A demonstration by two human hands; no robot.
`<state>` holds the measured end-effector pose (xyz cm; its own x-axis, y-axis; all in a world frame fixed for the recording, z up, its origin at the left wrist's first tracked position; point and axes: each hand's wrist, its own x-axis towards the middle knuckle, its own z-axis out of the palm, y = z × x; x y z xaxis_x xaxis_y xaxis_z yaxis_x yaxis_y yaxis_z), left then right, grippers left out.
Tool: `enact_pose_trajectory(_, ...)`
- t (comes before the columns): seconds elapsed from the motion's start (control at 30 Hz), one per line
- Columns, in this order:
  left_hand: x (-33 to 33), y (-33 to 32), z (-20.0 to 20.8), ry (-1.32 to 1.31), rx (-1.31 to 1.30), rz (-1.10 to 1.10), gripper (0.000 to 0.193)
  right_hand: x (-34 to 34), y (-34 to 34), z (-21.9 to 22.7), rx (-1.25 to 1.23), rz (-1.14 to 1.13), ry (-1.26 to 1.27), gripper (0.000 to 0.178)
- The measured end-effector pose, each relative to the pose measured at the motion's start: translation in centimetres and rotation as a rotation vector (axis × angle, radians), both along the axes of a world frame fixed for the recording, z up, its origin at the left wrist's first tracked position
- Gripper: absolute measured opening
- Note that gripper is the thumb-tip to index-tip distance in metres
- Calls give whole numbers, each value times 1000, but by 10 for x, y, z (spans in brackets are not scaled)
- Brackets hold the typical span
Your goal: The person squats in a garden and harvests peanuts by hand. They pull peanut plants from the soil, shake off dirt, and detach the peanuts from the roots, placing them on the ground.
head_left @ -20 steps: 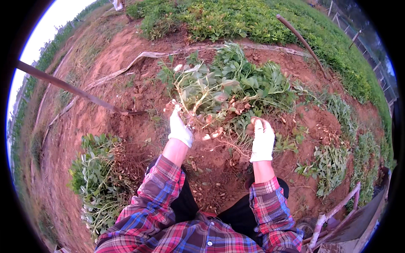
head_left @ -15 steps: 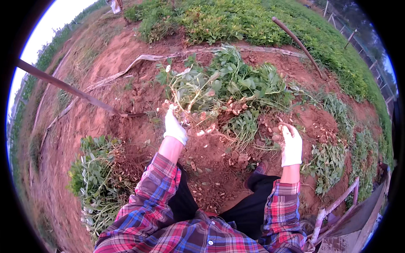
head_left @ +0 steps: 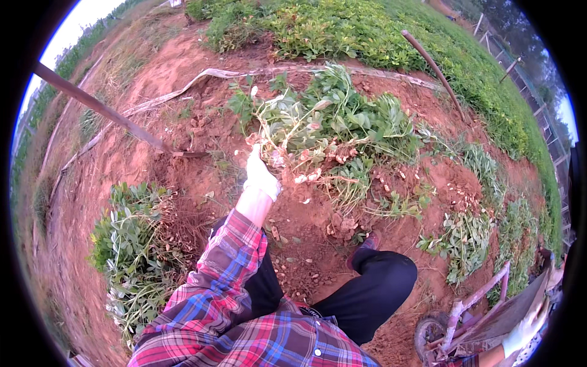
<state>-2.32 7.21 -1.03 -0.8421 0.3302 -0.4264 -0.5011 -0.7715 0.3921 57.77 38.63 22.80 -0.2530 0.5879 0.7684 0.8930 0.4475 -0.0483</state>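
My left hand (head_left: 262, 176), in a white glove, is closed round the root end of a peanut plant (head_left: 284, 131). Pale pods hang among the roots by its fingers, and the leafy stems reach away to the right. Beyond lies a heap of pulled peanut plants (head_left: 367, 122) with pods showing at their roots. At the far lower right, my right hand (head_left: 527, 331), also gloved, reaches over a cart (head_left: 489, 324) with its fingers stretched out. Strong bending at the rim blurs that hand's edges; nothing shows in it.
Another plant pile (head_left: 137, 251) lies at the left. A wooden handle (head_left: 101, 110) slants in from the left, its blade in the soil; a second stick (head_left: 434, 70) stands at the back right. Loose pods (head_left: 461, 192) lie on red soil. Green crops (head_left: 330, 27) grow behind.
My right hand has swung from beside the plant heap out to the cart at the lower right. My left hand keeps its grip on the peanut plant; the view has shifted slightly.
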Motion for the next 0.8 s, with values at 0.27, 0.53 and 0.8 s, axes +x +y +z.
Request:
enact_pose_trajectory(0.27,-6,10,-10,-11,-32,-38,33,-385,-130,-163,-915,1326,76,24)
enact_pose_trajectory(0.53,0,25,-1,-126,-41,-65,34,-467,-148,-219,-1014,1321,33,27)
enact_pose_trajectory(0.8,-8,29,-23,-156,-111,-44,41,-465,-153,-237,-492,1216,-60,28)
